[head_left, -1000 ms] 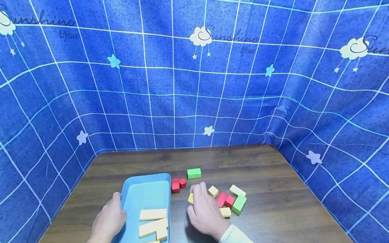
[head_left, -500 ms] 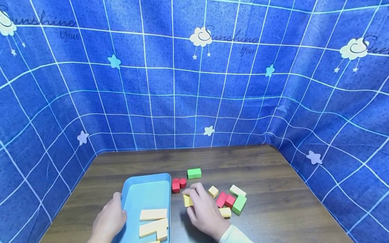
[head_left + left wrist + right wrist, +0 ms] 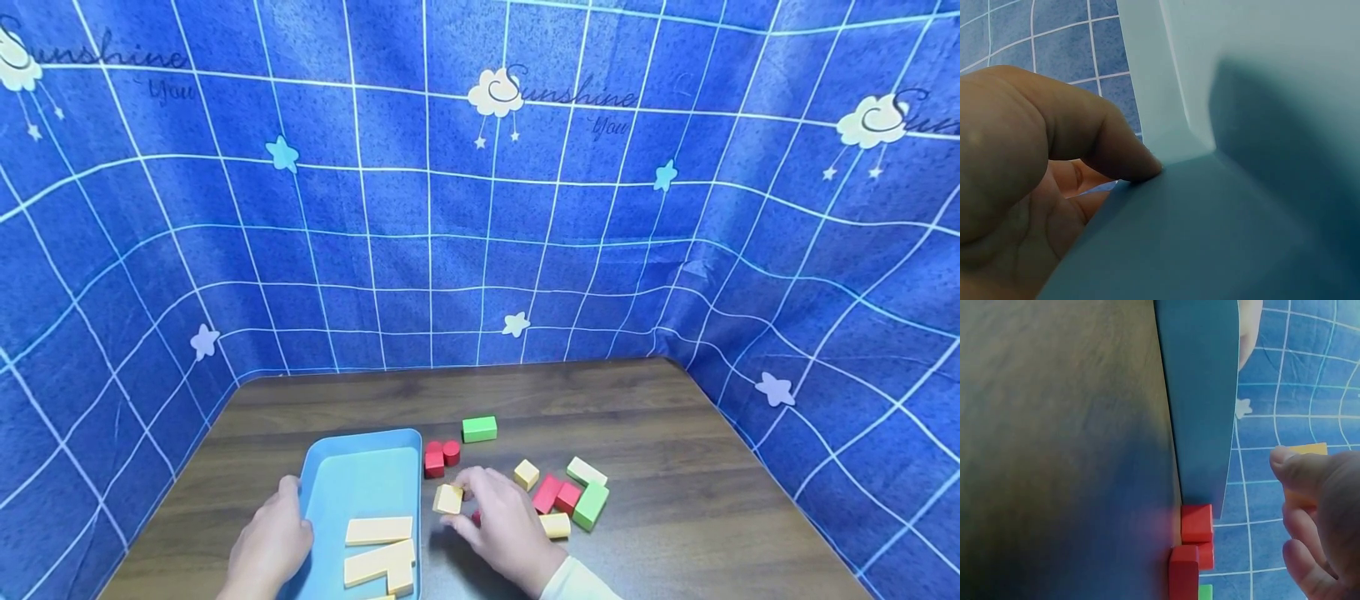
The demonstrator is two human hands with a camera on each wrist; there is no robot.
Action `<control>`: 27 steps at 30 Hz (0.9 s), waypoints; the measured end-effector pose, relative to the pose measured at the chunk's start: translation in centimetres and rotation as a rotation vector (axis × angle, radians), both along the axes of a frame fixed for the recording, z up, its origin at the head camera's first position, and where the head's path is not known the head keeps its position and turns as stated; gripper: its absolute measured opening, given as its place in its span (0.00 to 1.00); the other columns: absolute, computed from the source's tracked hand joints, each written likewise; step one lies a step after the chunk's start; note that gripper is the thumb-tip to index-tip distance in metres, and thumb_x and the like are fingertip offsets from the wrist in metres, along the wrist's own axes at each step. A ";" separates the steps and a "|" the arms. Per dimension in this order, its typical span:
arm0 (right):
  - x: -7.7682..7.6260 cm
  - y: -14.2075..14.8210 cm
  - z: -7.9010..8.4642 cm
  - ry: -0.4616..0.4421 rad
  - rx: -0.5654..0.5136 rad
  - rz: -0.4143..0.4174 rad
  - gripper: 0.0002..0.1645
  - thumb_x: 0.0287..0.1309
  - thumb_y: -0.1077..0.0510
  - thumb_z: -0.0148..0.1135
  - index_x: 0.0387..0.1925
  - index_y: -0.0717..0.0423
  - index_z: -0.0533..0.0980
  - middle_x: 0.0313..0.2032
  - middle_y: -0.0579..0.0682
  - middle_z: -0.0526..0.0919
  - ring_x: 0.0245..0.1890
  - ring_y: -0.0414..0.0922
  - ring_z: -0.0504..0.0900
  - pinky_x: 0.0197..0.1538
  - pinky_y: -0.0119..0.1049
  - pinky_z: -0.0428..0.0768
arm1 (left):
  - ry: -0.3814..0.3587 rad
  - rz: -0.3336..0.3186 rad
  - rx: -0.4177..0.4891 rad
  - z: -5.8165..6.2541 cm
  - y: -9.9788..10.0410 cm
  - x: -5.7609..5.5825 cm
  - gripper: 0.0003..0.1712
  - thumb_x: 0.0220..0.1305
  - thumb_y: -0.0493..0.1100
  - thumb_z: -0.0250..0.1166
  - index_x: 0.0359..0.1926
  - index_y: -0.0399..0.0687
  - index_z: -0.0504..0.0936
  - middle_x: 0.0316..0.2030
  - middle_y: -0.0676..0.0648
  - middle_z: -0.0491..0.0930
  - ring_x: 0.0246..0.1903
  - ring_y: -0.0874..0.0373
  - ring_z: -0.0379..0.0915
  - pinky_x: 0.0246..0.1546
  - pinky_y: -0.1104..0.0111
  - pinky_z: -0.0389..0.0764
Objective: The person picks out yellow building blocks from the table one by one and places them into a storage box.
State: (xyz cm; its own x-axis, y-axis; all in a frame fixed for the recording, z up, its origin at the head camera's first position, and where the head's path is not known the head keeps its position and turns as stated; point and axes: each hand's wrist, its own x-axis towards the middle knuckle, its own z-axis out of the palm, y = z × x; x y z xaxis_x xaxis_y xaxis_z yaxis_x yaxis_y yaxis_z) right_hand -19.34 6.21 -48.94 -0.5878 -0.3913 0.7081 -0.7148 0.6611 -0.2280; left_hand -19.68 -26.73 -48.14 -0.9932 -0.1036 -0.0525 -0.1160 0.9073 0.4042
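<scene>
My left hand (image 3: pixel 267 537) grips the left wall of a blue tray (image 3: pixel 360 479). In the left wrist view its thumb lies over the rim (image 3: pixel 1154 181), with other fingers behind the wall. Several pale wooden blocks (image 3: pixel 378 531) lie in the tray's near right part. Just right of the tray, my right hand (image 3: pixel 510 533) holds a yellow block (image 3: pixel 448 499) between thumb and fingers, raised off the table. In the right wrist view the thumb presses that yellow block (image 3: pixel 1311 449). A red block (image 3: pixel 476 517) shows partly behind the right hand.
Red blocks (image 3: pixel 434 463) stand by the tray's right wall, with a green block (image 3: pixel 479 429) beyond. Right of my right hand lie a yellow cube (image 3: pixel 527 474), a yellow cylinder (image 3: pixel 556 525), red blocks (image 3: pixel 547 493), a cream block (image 3: pixel 587 472) and a green block (image 3: pixel 591 505). Blue patterned cloth (image 3: pixel 465 250) surrounds the table.
My right hand has lifted the yellow block and brought it left towards the tray, turning it. A red block has come into view behind that hand. The left hand has stayed on the tray.
</scene>
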 end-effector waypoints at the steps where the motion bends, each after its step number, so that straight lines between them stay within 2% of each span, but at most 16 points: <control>1: 0.1 -0.1 0.0 -0.018 -0.005 -0.004 0.28 0.41 0.44 0.76 0.43 0.45 0.72 0.28 0.35 0.75 0.27 0.29 0.65 0.27 0.25 0.71 | 0.004 -0.001 0.000 0.0 0.0 0.0 0.33 0.60 0.38 0.56 0.63 0.31 0.55 0.55 0.24 0.67 0.48 0.28 0.66 0.38 0.37 0.74; 5: 0.2 -0.3 -0.1 -0.025 0.011 0.008 0.25 0.41 0.42 0.76 0.36 0.45 0.72 0.22 0.35 0.73 0.23 0.29 0.63 0.23 0.23 0.67 | 0.018 -0.005 -0.002 0.0 0.0 0.2 0.33 0.59 0.38 0.56 0.63 0.31 0.55 0.54 0.25 0.67 0.47 0.29 0.67 0.37 0.38 0.74; 11: 0.2 -0.6 -0.4 0.059 0.031 0.034 0.25 0.37 0.39 0.76 0.23 0.46 0.70 0.18 0.34 0.68 0.20 0.31 0.61 0.20 0.24 0.62 | 0.031 -0.011 -0.001 0.0 0.0 0.2 0.33 0.59 0.38 0.56 0.63 0.32 0.55 0.54 0.25 0.67 0.46 0.29 0.68 0.37 0.38 0.74; 13: 0.2 -0.7 -0.4 0.069 0.025 0.050 0.25 0.37 0.40 0.76 0.22 0.45 0.68 0.18 0.33 0.66 0.20 0.31 0.60 0.20 0.24 0.61 | 0.029 -0.012 0.001 0.0 -0.1 0.1 0.33 0.59 0.38 0.57 0.63 0.32 0.55 0.55 0.25 0.67 0.47 0.29 0.68 0.37 0.38 0.74; 23: 0.6 -1.5 0.0 0.077 -0.022 0.164 0.20 0.40 0.44 0.76 0.31 0.47 0.75 0.23 0.36 0.74 0.25 0.28 0.64 0.25 0.20 0.66 | 0.003 -0.008 0.007 0.0 0.0 0.0 0.34 0.60 0.38 0.56 0.64 0.32 0.54 0.56 0.25 0.66 0.48 0.29 0.66 0.38 0.38 0.74; 27: 0.7 -1.9 -0.1 0.071 -0.033 0.198 0.19 0.42 0.45 0.75 0.32 0.46 0.76 0.25 0.36 0.76 0.26 0.26 0.65 0.28 0.18 0.67 | 0.020 -0.013 0.002 0.0 -0.1 0.0 0.33 0.59 0.38 0.56 0.63 0.32 0.55 0.55 0.25 0.68 0.46 0.29 0.68 0.36 0.39 0.75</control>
State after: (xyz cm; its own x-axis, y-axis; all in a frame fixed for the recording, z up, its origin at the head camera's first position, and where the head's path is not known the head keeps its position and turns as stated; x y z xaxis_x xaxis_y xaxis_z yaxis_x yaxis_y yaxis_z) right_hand -18.67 4.30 -49.06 -0.4498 -0.4702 0.7594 -0.8452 0.4988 -0.1918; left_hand -19.63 -26.80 -48.18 -0.9953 -0.0908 -0.0324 -0.0961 0.9078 0.4082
